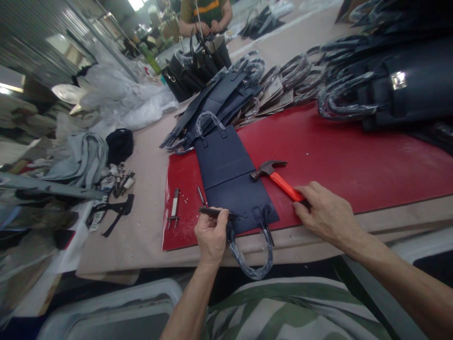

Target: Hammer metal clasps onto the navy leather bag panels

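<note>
A dark blue leather bag panel [226, 160] lies on the red mat [300, 141], with a plastic-wrapped handle [253, 269] at its near end and another wrapped handle [209, 118] at its far end. My left hand [212, 231] pinches a dark metal punch [212, 212], its tip over the panel's near end beside small marks. My right hand [323, 215] is closed round the grip of a claw hammer [283, 184] with an orange handle. The hammer's head is over the panel's right edge, apart from the punch.
Left of the panel lie a pronged tool [174, 208] and a thin rod [201, 194]. Stacked dark panels [215, 104] and finished bags [406, 80] stand behind. A co-worker [205, 19] is at the far side. Black straps [118, 215] lie at the left.
</note>
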A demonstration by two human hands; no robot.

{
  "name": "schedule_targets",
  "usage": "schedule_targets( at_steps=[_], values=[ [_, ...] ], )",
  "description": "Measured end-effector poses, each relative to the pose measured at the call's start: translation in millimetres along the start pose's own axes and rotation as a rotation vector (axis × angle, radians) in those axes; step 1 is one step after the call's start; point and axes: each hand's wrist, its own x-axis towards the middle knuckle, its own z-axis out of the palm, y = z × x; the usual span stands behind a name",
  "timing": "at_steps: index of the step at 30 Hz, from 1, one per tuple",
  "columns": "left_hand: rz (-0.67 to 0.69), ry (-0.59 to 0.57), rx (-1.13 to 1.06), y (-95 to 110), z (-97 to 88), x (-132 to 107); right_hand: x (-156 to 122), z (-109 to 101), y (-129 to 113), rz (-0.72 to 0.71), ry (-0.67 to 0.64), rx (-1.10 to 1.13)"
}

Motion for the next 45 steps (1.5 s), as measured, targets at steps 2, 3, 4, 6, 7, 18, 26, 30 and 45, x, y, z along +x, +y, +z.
schedule_targets(
  at_steps=[2,3,4,6,7,18,26,30,45],
  values=[
    [0.025,0.019,-0.006,1,2.9,-1,0,0,0,0.002,-0.004,0.004],
    [0.028,0.015,-0.028,2,3.1,-1,0,-1,0,0.003,-0.006,0.004],
    [0.025,0.001,-0.055,2,2.3,-1,0,-1,0,0.004,-0.007,0.002],
    [0.01,-0.058,-0.095,1,-2.1,-1,0,-1,0,0.003,-0.002,-0.004],
    [0.006,-0.097,-0.102,0,-5.3,-1,0,-1,-1,0.004,0.003,-0.006],
    [0.203,-0.199,0.031,-8,-19.1,-6,0,-1,0,-0.007,0.001,-0.016],
    [0.258,-0.201,0.05,-15,-19.7,-9,1,-1,-1,-0.006,0.003,-0.01],
    [0.282,-0.206,0.065,-18,-20.4,-10,2,-1,-1,-0.01,0.006,-0.005],
    [0.69,-0.209,0.281,-3,-6.0,-7,0,-5,-2,0.007,-0.013,0.016]
  ],
)
